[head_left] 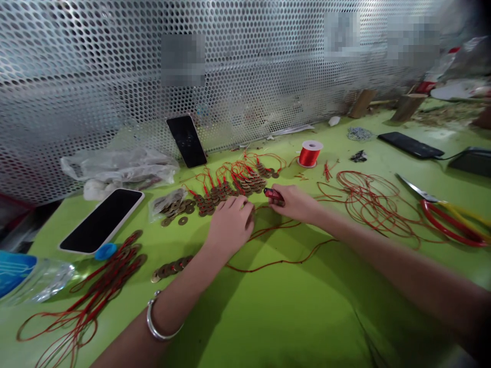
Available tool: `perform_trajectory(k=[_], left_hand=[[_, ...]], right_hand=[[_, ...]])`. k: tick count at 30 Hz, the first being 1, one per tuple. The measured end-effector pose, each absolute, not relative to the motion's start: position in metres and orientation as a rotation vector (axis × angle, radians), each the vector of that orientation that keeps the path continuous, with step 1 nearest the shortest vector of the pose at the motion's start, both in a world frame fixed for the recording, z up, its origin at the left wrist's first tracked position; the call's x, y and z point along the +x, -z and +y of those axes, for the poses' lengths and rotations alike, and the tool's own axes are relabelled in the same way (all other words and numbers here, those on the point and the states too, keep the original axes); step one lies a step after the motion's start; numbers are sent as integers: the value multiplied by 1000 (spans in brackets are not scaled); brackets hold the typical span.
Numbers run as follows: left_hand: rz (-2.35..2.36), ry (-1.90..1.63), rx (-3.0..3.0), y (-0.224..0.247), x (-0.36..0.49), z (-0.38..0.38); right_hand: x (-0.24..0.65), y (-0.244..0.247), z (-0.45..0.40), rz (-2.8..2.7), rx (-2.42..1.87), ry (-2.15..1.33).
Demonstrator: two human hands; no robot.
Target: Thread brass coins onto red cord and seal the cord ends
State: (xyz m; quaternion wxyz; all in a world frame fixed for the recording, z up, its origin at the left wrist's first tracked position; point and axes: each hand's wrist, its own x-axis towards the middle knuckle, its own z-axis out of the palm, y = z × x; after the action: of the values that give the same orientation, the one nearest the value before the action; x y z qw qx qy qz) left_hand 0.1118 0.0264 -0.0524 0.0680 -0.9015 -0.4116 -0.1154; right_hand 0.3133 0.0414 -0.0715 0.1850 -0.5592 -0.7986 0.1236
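A red lighter (274,197) is gripped in my right hand (293,203), its dark tip pointing left. Close by on the left, my left hand (232,220) has its fingers curled together, palm down; what lies between the fingertips is hidden. Thin red cord (282,261) runs out from under the left hand across the green table. Just beyond both hands lie rows of old bronze coins (245,181) strung with red cord. Loose coins (183,221) and a small plastic bag of coins (171,203) sit to the left. A silver bangle (153,322) circles my left wrist.
Red-handled scissors (452,225) lie at right beside a tangle of red cord (368,197). A spool of red thread (310,153) stands behind. Phones (102,221), a water bottle (34,278) and tied coin strands (111,278) occupy the left. A perforated metal panel (245,66) borders the back.
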Motion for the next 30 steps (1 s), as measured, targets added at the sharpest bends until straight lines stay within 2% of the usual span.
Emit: perform_trajectory(k=[16,30], left_hand=[[-1136,182,-2813,58,119,27],[-1145,238,-2841,62,119,29]], right_hand=[[313,69,42,-2218,-1547,-368],[312,68,41,-2254,-1568,-288]])
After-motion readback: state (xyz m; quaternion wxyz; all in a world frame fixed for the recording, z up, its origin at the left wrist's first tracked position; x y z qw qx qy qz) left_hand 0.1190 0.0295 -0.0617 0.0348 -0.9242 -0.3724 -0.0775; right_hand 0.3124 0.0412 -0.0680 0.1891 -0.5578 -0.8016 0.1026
